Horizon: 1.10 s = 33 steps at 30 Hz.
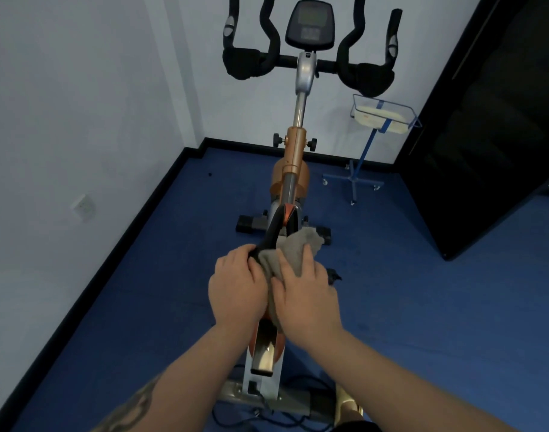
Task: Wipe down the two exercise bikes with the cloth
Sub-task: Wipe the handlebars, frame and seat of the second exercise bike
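An orange and silver exercise bike stands in front of me, with black handlebars and a console at the top. Its black saddle points away from me at the centre. A grey cloth lies over the saddle's right side. My right hand presses down on the cloth with its fingers spread over it. My left hand grips the saddle's left side beside the cloth. Only one bike is in view.
A blue wheeled stand carrying a clear tray stands at the right of the bike. A dark door hangs open at the far right. White walls close the corner at left, with a wall socket. The floor is blue.
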Each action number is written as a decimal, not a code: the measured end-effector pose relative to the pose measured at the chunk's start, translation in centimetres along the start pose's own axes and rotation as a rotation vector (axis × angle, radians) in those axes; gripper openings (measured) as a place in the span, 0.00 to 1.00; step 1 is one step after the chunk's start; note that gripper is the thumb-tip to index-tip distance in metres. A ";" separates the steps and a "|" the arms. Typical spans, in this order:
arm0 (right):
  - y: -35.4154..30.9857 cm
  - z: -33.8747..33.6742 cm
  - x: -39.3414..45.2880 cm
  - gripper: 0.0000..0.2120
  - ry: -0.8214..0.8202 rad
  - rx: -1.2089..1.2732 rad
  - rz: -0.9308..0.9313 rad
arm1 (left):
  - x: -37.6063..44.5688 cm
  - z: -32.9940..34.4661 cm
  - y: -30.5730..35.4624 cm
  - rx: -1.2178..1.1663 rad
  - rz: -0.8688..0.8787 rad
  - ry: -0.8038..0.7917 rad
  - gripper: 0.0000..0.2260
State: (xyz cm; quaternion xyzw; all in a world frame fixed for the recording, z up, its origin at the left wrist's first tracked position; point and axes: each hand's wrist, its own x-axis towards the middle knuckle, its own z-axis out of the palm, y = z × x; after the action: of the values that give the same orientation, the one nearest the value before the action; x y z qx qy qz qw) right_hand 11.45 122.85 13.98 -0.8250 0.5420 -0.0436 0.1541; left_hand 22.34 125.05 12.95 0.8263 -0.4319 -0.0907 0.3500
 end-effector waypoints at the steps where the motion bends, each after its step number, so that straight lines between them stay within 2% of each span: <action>1: 0.6 0.2 -0.7 0.25 0.009 0.000 -0.031 | 0.0 0.1 0.1 0.003 0.003 0.000 0.13; 7: -0.2 -1.2 3.9 0.25 -0.090 0.131 0.129 | 0.2 0.1 0.1 0.009 0.000 0.006 0.13; 12: 0.9 -0.1 0.8 0.25 -0.034 0.047 -0.012 | 0.1 0.1 0.1 0.008 0.011 0.009 0.13; 15: 0.7 -1.3 3.9 0.25 -0.107 0.156 0.085 | 0.2 0.2 0.1 0.032 -0.001 0.007 0.13; 17: 0.1 -1.4 4.7 0.25 -0.101 0.169 0.127 | 0.2 0.1 0.0 0.023 0.001 0.012 0.13; 22: 1.3 0.2 0.9 0.24 -0.014 0.070 -0.025 | 0.2 0.2 0.0 0.020 0.001 0.009 0.13; 27: 1.0 -1.4 5.1 0.25 -0.096 0.252 0.097 | 0.1 0.1 0.0 0.042 0.005 0.014 0.13; 30: 0.8 0.1 1.5 0.25 0.001 0.083 0.018 | 0.1 0.2 -0.1 0.024 0.010 0.019 0.13; 33: 1.6 0.0 1.4 0.24 0.011 0.089 -0.050 | 0.2 0.3 0.0 0.021 0.005 0.019 0.13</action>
State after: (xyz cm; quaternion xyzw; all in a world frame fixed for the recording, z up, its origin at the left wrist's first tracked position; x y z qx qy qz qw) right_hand 10.59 120.98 13.36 -0.8303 0.5196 -0.0762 0.1864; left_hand 22.34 124.79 12.79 0.8297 -0.4317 -0.0771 0.3455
